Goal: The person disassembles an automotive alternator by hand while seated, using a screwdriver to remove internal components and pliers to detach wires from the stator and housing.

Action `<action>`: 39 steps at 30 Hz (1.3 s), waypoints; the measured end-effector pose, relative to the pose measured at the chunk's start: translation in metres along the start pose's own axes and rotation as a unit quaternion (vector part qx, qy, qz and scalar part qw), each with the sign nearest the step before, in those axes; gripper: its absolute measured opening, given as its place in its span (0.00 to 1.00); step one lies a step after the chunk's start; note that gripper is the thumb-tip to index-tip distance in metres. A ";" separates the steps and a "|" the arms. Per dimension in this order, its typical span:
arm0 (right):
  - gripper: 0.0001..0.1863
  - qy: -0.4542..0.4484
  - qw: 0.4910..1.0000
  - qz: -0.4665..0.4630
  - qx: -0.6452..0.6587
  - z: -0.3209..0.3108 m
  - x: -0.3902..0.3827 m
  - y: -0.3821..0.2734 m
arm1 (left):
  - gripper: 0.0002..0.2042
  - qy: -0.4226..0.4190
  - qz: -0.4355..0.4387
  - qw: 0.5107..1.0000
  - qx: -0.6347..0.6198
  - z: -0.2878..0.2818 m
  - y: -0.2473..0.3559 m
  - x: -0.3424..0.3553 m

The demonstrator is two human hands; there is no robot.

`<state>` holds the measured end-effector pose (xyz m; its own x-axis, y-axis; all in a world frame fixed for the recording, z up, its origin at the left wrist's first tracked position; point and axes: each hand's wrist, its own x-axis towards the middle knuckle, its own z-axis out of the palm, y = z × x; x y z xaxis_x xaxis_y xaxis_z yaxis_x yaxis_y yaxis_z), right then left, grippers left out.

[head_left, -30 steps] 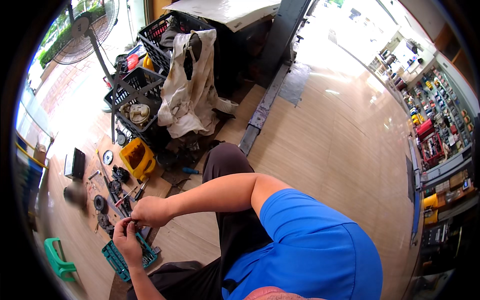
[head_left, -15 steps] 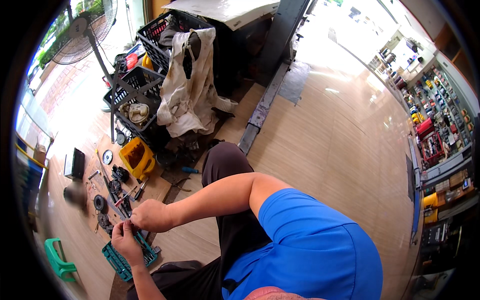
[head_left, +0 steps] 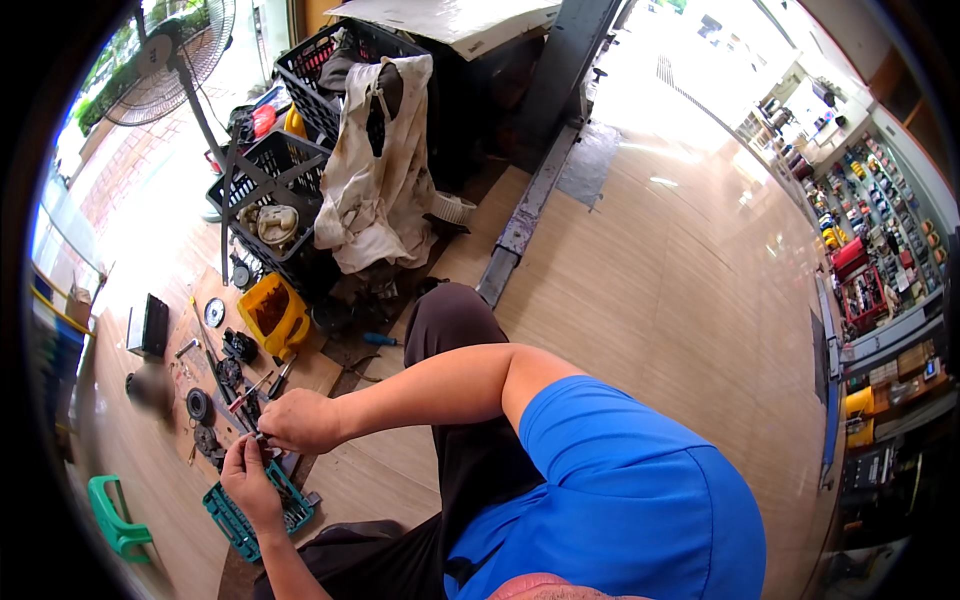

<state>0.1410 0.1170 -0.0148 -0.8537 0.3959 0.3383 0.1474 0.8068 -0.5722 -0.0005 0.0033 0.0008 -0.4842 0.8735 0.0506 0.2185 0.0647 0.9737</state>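
My right hand (head_left: 300, 422) and my left hand (head_left: 250, 482) meet low at the left, fingers closed round a small dark part (head_left: 260, 438) too small to name. Beneath them a teal socket-set case (head_left: 230, 520) lies open. Beside my hands, a worn board (head_left: 316, 372) carries a black ring-shaped part (head_left: 198, 404), a metal disc (head_left: 214, 312), screwdrivers (head_left: 280, 380) and several dark mechanical parts (head_left: 240, 346). A yellow cut-open jug (head_left: 280, 312) sits at the board's far side.
Black crates (head_left: 250, 175) with stained white cloth (head_left: 365, 230) stand ahead, beside a standing fan (head_left: 160, 55). A steel lift post (head_left: 545, 90) and rail (head_left: 515, 235) run forward. A green stool (head_left: 112, 515) is far left; stocked shelves (head_left: 880, 220) line the right.
Both hands have stayed together on the small part, moving only slightly; my right hand sits a little higher than a second ago. The surroundings look the same.
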 end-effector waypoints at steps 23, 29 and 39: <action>0.09 -0.094 0.995 0.011 0.024 -0.011 0.004 0.000 | 0.12 -0.027 0.005 1.000 -0.009 -0.005 -0.003 0.001; 0.10 -0.053 0.998 0.019 0.021 0.003 0.001 -0.001 | 0.12 -0.017 -0.001 1.000 0.005 -0.005 -0.010 0.003; 0.10 -0.038 0.998 0.035 0.022 -0.003 -0.003 -0.005 | 0.13 0.014 -0.004 1.000 -0.010 0.002 -0.010 0.001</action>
<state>0.1442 0.1128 -0.0107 -0.8777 0.4148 0.2399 0.1875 0.7579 -0.6248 -0.0016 0.0040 -0.0094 -0.5087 0.8596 0.0488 0.1970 0.0611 0.9785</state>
